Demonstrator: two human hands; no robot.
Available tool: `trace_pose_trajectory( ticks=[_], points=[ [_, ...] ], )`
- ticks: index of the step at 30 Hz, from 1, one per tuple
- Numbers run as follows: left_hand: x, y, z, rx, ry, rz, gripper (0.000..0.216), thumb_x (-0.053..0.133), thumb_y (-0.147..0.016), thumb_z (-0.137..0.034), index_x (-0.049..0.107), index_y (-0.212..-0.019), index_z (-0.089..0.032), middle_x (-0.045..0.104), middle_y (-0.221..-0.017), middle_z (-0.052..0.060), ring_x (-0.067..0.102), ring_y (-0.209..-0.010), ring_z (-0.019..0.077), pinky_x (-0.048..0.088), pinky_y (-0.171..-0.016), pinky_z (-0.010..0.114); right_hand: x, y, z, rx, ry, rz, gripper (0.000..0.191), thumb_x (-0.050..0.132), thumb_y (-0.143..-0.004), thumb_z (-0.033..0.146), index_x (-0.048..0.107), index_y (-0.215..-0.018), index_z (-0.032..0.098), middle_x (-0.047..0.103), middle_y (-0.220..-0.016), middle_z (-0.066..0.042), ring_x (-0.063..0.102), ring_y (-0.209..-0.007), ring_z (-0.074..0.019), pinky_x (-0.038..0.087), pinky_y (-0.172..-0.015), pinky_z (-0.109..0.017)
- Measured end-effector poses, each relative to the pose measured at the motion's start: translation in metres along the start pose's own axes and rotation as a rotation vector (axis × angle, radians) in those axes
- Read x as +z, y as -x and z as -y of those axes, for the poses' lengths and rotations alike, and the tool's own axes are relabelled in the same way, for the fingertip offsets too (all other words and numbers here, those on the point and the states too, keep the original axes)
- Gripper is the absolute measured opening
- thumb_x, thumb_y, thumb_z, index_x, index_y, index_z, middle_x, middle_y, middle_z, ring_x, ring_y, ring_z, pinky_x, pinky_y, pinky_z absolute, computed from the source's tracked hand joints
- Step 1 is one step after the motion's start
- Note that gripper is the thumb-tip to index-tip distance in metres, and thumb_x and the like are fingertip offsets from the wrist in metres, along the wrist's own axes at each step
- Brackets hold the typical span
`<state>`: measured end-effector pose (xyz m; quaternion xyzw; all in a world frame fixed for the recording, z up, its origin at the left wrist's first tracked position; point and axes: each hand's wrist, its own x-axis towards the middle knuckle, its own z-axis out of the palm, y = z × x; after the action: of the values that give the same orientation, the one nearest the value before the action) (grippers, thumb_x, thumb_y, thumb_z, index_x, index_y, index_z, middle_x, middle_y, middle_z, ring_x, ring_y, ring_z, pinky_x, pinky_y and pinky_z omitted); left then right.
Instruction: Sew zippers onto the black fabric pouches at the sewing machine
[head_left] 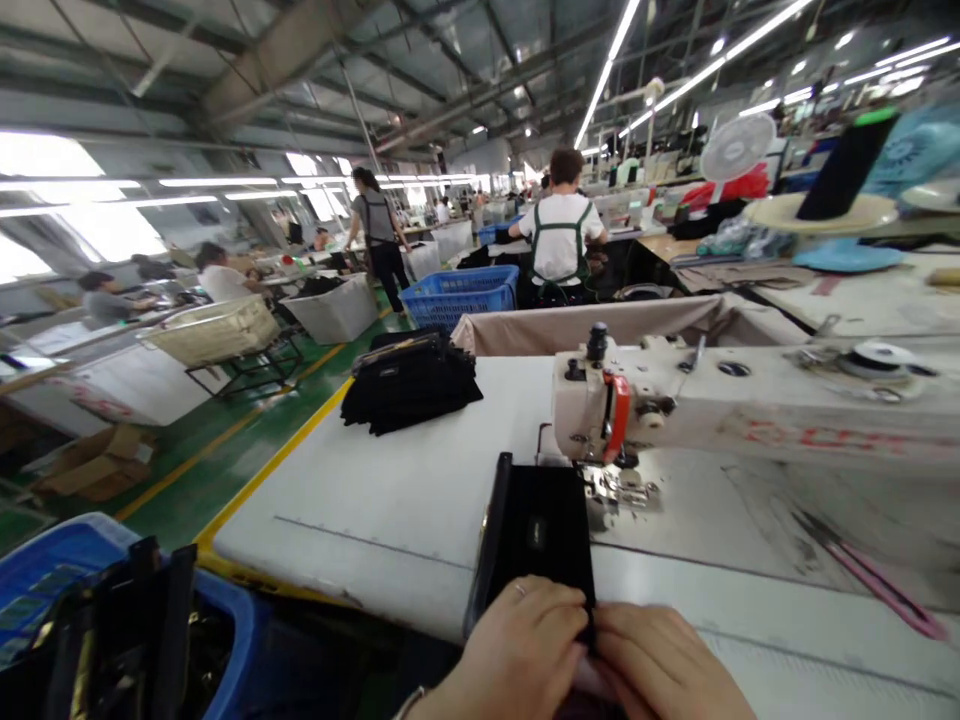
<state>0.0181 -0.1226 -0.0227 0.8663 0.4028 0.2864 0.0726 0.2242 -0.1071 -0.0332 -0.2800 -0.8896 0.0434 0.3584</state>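
Red lettering [814,434] on the sewing machine [720,400] is too blurred to read, like the small label [537,532] on the black piece [551,500] just left of it. Left hand [517,640] and right hand [667,655] both grip the piece's near end, partly hiding it. Green floor [232,460] shows left of the white desk [360,480].

- tube lights [607,73] are glaring in white streaks overhead
- left-side windows [49,157] are totally blowing out
- black piece [555,500] is kinda swallowing its own detail
- red lettering [832,437] is looking pretty smeary
- wide lens is stretching stuff toward the edges
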Motion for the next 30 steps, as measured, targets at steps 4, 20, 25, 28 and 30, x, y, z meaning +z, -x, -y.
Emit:
trace_pose_trajectory(
  ticks=[4, 20, 25, 28, 30],
  points=[
    [-0.022, 0.003, -0.007, -0.199, 0.141, -0.015, 0.023, 0.051, -0.093, -0.011, 0.063, -0.109, -0.021, 0.069, -0.114, 0.004, 0.065, -0.104, 0.0174, 0.055, -0.094, 0.033, 0.0, -0.006, 0.024, 0.182, -0.083, -0.072, 0.019, 0.046, -0.096, 0.016, 0.065, -0.098, 0.018, 0.069, -0.094, -0.006, 0.062, -0.085, -0.0183, 0.05, -0.076, -0.034],
    [-0.018, 0.007, -0.01, -0.102, 0.101, 0.027, 0.025, 0.056, -0.091, -0.006, 0.067, -0.109, -0.019, 0.067, -0.102, 0.006, 0.059, -0.094, 0.0184, 0.053, -0.085, 0.033, 0.0, 0.003, 0.03, 0.195, -0.076, -0.037, 0.014, 0.053, -0.094, 0.016, 0.066, -0.091, 0.018, 0.066, -0.085, -0.003, 0.059, -0.084, -0.0162, 0.046, -0.08, -0.032],
    [-0.021, 0.008, -0.009, -0.103, 0.148, 0.019, 0.019, 0.061, -0.088, -0.006, 0.066, -0.102, -0.018, 0.067, -0.103, 0.005, 0.06, -0.095, 0.0181, 0.051, -0.089, 0.035, 0.0, 0.009, 0.03, 0.158, -0.059, -0.062, 0.011, 0.057, -0.091, 0.012, 0.066, -0.095, 0.017, 0.067, -0.084, -0.002, 0.058, -0.083, -0.0157, 0.046, -0.078, -0.032],
    [-0.024, 0.008, -0.01, -0.075, 0.139, 0.061, 0.021, 0.06, -0.088, -0.006, 0.065, -0.105, -0.017, 0.067, -0.106, 0.006, 0.06, -0.098, 0.0188, 0.051, -0.09, 0.036, 0.001, 0.011, 0.03, 0.144, -0.057, -0.091, 0.012, 0.06, -0.09, 0.011, 0.066, -0.099, 0.016, 0.068, -0.083, -0.002, 0.059, -0.082, -0.0152, 0.047, -0.08, -0.032],
    [-0.025, 0.008, -0.009, -0.05, 0.114, 0.09, 0.021, 0.061, -0.088, -0.009, 0.064, -0.107, -0.017, 0.067, -0.107, 0.007, 0.06, -0.099, 0.0193, 0.051, -0.09, 0.036, 0.001, 0.012, 0.03, 0.149, -0.055, -0.096, 0.013, 0.06, -0.09, 0.011, 0.066, -0.1, 0.016, 0.068, -0.084, -0.001, 0.06, -0.082, -0.015, 0.048, -0.081, -0.032]
  ],
)
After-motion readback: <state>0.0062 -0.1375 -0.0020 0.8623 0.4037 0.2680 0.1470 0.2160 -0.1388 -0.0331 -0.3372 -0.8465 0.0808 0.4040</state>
